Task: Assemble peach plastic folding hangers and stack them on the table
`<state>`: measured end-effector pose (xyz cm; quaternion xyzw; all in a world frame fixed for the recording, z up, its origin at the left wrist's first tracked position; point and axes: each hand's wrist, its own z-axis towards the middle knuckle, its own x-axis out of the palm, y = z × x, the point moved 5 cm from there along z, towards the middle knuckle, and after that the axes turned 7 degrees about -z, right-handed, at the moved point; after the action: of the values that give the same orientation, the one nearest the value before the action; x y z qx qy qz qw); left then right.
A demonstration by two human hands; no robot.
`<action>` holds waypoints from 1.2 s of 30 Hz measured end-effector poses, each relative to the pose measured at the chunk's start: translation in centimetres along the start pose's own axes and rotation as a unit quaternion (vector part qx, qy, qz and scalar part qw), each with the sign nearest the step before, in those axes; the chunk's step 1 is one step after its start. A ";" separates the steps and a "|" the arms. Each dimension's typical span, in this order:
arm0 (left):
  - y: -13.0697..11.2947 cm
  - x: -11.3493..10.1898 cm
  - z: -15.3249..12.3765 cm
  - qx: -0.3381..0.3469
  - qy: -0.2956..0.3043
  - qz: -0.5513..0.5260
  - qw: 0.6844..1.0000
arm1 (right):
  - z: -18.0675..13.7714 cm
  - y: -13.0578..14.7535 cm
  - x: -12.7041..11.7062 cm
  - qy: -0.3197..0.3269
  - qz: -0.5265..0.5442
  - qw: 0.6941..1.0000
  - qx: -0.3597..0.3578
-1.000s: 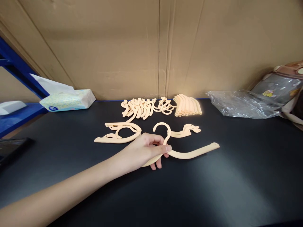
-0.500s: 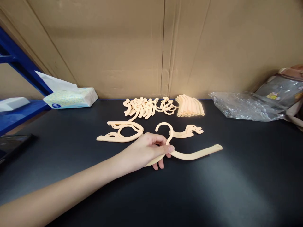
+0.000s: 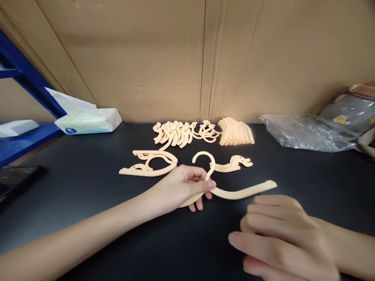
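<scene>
My left hand point(image 3: 183, 185) pinches the neck of a cream plastic hanger point(image 3: 234, 192) that lies on the black table point(image 3: 88, 203), its hook curling up just beyond my fingers. My right hand point(image 3: 281, 238) hovers low at the front right, fingers loosely curled and slightly blurred, holding nothing and a little short of the hanger's right arm. Behind the hanger lie a small ornate cream piece point(image 3: 233, 164) and a pair of curved cream pieces point(image 3: 149, 163). Further back sit several cream hooks point(image 3: 181, 132) and a stack of cream bars point(image 3: 236, 132).
A tissue pack point(image 3: 88, 119) rests at the back left by a blue shelf frame point(image 3: 20, 78). A crumpled clear plastic bag point(image 3: 304, 132) and a grey bag point(image 3: 348, 111) sit at the back right. A dark phone point(image 3: 14, 177) lies at the left edge. A cardboard wall point(image 3: 175, 58) stands behind.
My right hand has come into view at the front right, near the hanger. My left hand stays gripping the hanger's neck in the same spot.
</scene>
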<state>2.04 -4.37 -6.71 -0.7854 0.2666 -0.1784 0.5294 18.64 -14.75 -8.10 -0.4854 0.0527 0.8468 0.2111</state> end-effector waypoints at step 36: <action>-0.2 0.4 -0.2 0.046 0.026 0.091 0.995 | 5.1 -5.5 -0.6 0.084 0.064 0.976 0.189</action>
<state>2.34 -4.68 -6.44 -0.7283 0.3416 -0.1617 0.5716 17.07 -8.47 -4.25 -0.5015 0.2599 0.7897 0.2394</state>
